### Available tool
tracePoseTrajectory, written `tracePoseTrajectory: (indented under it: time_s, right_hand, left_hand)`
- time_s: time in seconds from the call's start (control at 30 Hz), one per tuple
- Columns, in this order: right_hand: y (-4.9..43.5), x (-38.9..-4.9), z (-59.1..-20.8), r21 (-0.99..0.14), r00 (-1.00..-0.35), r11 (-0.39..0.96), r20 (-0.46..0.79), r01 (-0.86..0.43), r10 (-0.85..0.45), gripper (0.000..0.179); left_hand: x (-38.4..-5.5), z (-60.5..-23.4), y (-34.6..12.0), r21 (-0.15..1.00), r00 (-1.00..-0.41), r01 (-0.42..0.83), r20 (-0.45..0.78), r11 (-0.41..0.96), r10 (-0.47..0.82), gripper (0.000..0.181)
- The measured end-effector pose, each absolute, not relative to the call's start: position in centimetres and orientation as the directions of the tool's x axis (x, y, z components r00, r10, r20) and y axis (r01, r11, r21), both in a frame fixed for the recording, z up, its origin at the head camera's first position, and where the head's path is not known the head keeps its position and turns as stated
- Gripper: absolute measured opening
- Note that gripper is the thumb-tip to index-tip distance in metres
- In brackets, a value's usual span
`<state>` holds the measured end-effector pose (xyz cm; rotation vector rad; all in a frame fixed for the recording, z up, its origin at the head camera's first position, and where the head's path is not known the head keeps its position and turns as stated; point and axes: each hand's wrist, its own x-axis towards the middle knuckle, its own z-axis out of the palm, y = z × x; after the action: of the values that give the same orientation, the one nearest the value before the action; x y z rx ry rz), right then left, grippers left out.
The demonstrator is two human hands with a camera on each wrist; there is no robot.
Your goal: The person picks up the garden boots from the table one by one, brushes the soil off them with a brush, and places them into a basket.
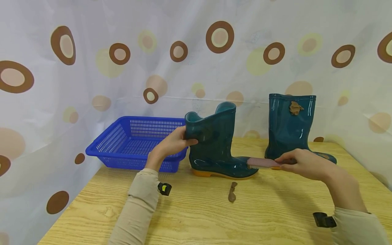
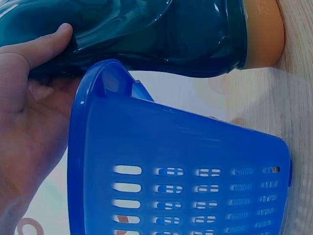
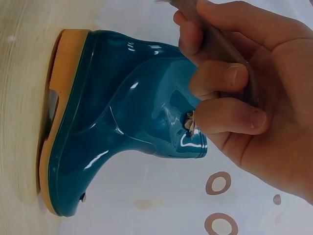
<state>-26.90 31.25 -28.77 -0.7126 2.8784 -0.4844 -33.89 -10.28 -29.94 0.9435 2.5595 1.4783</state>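
Observation:
A dark green rubber boot (image 1: 212, 143) with a yellow sole stands upright mid-table, toe to the right. My left hand (image 1: 173, 143) grips the back of its shaft near the top, and in the left wrist view the thumb (image 2: 51, 46) lies along the rubber. A pinkish brush (image 1: 260, 162) is in my right hand (image 1: 309, 165); its bristles meet the boot's toe. The right wrist view shows the fingers curled round the brush handle (image 3: 220, 46), with the bristle end mostly out of frame.
Behind my right hand stands a second green boot (image 1: 288, 131), with brown mud (image 1: 295, 108) on its shaft and more on its toe. A strip of mud (image 1: 232, 192) lies on the wooden table (image 1: 196, 217). At the left sits a blue plastic basket (image 1: 122, 156), close to my left hand.

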Motion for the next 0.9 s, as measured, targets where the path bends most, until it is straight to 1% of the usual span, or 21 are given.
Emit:
tracePoseTrajectory:
  time_s: [0.23, 0.57, 0.73, 0.9]
  right_hand:
    - [31.4, -26.7, -28.3, -0.326, -0.883, 0.843, -0.050, -0.428, -0.467, 0.034]
    - [30.5, -26.8, -28.6, -0.307, -0.885, 0.831, 0.112, -0.463, -0.452, 0.030]
    - [29.6, -27.2, -29.4, -0.320, -0.866, 0.809, 0.095, -0.493, -0.491, 0.032]
    - [29.5, -27.2, -29.4, -0.310, -0.871, 0.821, 0.054, -0.480, -0.489, 0.032]
  left_hand:
    - [-33.9, -29.9, -10.3, 0.797, -0.813, 0.484, 0.258, 0.361, 0.521, 0.036]
    - [-33.9, -29.6, -10.3, 0.795, -0.813, 0.487, 0.261, 0.362, 0.521, 0.036]
    - [-33.9, -29.7, -10.2, 0.799, -0.815, 0.482, 0.257, 0.360, 0.519, 0.037]
    - [-33.8, -29.9, -10.2, 0.801, -0.817, 0.479, 0.256, 0.360, 0.517, 0.037]
